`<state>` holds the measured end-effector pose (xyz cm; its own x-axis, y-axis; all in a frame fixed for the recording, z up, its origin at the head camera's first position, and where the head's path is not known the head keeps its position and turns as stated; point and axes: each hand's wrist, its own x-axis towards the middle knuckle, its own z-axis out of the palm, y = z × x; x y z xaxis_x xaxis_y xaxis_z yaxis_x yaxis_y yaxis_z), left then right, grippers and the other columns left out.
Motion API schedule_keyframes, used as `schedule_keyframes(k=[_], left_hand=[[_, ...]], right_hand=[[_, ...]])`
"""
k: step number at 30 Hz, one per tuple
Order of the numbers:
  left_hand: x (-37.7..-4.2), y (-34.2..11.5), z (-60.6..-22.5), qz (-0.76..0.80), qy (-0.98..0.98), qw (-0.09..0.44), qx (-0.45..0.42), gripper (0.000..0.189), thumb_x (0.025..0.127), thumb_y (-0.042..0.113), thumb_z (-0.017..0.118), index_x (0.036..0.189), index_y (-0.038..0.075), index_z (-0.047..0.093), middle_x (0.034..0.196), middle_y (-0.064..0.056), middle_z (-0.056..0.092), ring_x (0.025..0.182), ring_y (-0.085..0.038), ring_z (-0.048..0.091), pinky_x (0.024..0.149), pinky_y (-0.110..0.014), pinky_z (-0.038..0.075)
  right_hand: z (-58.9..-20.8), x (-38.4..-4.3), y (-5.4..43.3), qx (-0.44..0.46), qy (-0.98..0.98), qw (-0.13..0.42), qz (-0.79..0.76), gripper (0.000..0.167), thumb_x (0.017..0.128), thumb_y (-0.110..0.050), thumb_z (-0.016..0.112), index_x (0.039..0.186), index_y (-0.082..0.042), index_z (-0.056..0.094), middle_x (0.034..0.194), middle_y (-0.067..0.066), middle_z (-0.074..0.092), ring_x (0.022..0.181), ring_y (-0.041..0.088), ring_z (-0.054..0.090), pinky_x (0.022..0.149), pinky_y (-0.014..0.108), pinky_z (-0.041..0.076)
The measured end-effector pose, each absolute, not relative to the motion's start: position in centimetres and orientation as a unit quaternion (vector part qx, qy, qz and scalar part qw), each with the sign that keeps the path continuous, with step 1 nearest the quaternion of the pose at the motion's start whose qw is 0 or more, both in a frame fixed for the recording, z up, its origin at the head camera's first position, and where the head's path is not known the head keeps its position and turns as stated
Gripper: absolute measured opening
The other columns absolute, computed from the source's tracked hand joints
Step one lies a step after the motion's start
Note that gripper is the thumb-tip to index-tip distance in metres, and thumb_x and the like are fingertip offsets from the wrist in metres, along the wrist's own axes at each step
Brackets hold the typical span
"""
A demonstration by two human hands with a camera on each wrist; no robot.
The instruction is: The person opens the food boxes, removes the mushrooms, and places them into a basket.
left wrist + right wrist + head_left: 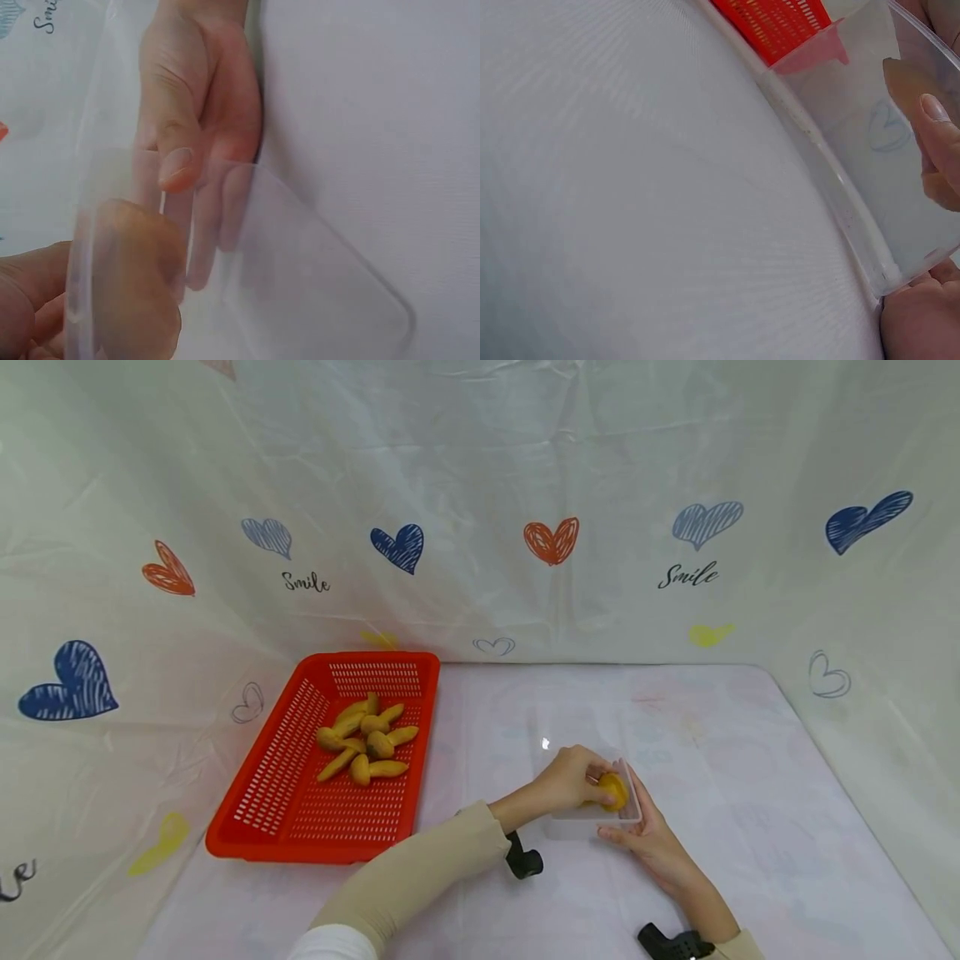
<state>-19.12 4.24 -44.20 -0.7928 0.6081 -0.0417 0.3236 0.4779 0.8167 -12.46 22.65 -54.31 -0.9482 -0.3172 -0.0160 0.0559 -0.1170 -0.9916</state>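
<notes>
A clear plastic box (566, 829) stands right of the middle of the table. Reaching in over its opening, my left hand (567, 777) pinches a yellow-brown mushroom (615, 791) close to the box's right wall. My right hand (663, 853) holds the box at its right side, thumb near the front and fingers round the far side. Through the cloudy plastic in the left wrist view, the mushroom (136, 292) and the right hand's fingers show dimly. Whether other mushrooms lie beneath the left hand cannot be made out. Several more mushrooms (381, 744) lie in the red basket.
The red perforated basket (322, 850) stands on the left of the table (757, 827). Black wrist cameras (525, 858) are strapped to both arms. A white curtain (480, 460) printed with hearts hangs behind and at the sides.
</notes>
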Motion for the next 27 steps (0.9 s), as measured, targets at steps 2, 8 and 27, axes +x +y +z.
schedule_keyframes(k=[2,8,27], left_hand=[[-19.1,4.0,-43.6,0.442,0.837,0.157,0.281,0.038,0.084,0.011,0.082,0.119,0.001,0.072,0.110,-0.004,0.074,0.093,-0.006,0.068,0.079,-0.014,0.052],[-18.9,3.0,-41.5,0.482,0.815,0.137,0.291,0.037,0.089,0.008,0.076,0.124,0.000,0.069,0.112,-0.005,0.073,0.093,-0.006,0.068,0.077,-0.014,0.053],[-18.2,-3.1,-33.5,0.526,0.800,0.079,0.277,0.043,0.087,0.012,0.078,0.129,0.006,0.068,0.111,-0.005,0.073,0.092,-0.009,0.070,0.081,-0.021,0.056]], right_hand=[[-54.3,-12.5,22.7,-0.095,0.657,0.128,-0.737,0.106,0.090,0.007,0.068,0.161,-0.033,0.000,0.164,0.013,-0.018,0.050,0.003,0.040,0.060,0.017,0.050],[-54.2,-12.6,22.6,-0.075,0.668,0.128,-0.729,0.108,0.089,0.005,0.070,0.161,-0.026,-0.003,0.163,0.016,-0.009,0.051,0.003,0.046,0.057,0.018,0.048],[-54.3,-12.6,22.3,-0.072,0.649,0.134,-0.745,0.110,0.087,0.007,0.070,0.160,-0.038,0.002,0.163,0.012,-0.005,0.119,0.010,0.056,0.092,0.025,0.052]])
